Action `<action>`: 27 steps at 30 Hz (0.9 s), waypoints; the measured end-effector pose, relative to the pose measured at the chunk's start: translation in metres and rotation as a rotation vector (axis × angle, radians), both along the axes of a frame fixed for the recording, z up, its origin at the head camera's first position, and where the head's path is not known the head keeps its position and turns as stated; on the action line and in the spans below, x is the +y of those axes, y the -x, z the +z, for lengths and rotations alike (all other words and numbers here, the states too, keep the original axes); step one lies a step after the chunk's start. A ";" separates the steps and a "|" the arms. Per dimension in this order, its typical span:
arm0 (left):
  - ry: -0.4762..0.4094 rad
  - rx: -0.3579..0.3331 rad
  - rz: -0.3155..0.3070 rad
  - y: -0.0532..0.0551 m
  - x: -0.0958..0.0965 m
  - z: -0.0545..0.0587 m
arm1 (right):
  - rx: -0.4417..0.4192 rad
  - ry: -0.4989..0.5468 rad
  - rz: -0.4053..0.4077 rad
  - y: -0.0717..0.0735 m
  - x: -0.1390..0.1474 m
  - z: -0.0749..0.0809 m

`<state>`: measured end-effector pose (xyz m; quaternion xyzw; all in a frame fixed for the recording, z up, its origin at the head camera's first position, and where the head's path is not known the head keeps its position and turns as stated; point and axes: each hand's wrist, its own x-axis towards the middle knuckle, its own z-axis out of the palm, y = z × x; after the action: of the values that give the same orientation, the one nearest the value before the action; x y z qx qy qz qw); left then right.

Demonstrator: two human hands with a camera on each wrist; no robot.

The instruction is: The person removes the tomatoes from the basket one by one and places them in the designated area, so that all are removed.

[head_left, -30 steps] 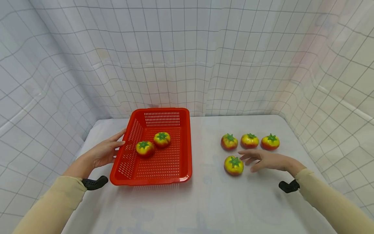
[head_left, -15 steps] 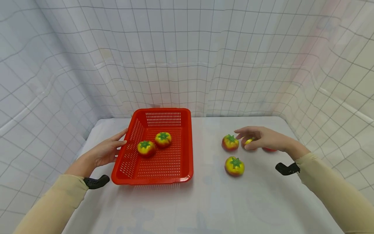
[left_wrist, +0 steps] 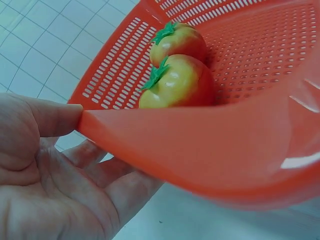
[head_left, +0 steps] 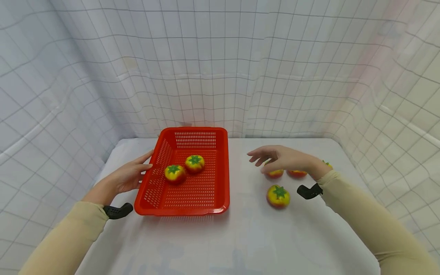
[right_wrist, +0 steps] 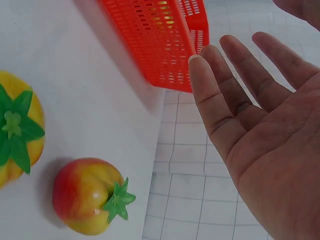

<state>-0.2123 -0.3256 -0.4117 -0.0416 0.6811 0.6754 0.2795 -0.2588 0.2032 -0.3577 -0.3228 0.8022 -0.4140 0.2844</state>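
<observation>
The red plastic basket (head_left: 225, 179) stands at left centre on the white table, with two yellow-red tomatoes (head_left: 194, 163) inside. My left hand (head_left: 128, 176) grips its left rim; in the left wrist view the thumb lies at the rim's edge (left_wrist: 200, 150) and the fingers curl beneath. My right hand (head_left: 283, 158) hovers over the back row of tomatoes, fingers loosely extended and holding nothing; the right wrist view shows its palm (right_wrist: 280, 155) bare. Partly hidden behind it are tomatoes (head_left: 297, 174) of that row. Another tomato (head_left: 278, 197) sits in front of them.
White grid-patterned curtains (head_left: 213, 76) enclose the back and both sides of the table (head_left: 247, 240). Black wrist devices (head_left: 118, 211) sit on both of my forearms.
My right hand has gone from beside the front tomato up over the back row, then leftward towards the basket. My left hand keeps its hold on the rim. The head view has shifted slightly.
</observation>
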 end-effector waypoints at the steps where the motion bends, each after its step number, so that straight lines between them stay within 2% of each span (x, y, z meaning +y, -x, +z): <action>1: -0.003 -0.005 0.006 0.000 0.001 0.000 | 0.009 -0.004 0.004 0.000 -0.004 -0.001; 7: -0.010 -0.023 0.034 0.000 0.002 0.002 | 0.063 -0.018 0.025 0.004 -0.033 -0.003; 16: 0.008 -0.016 0.052 0.000 0.007 0.004 | 0.069 0.028 0.067 0.016 -0.076 0.004; 19: 0.014 -0.007 0.056 -0.001 0.009 0.004 | 0.077 0.027 0.082 0.023 -0.088 0.005; 27: 0.054 0.031 0.041 -0.004 0.009 0.004 | 0.160 -0.008 0.084 0.037 -0.118 0.009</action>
<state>-0.2085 -0.3165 -0.4075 -0.0524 0.7025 0.6629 0.2539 -0.2963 0.0849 -0.3490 -0.3870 0.8099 -0.3713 0.2377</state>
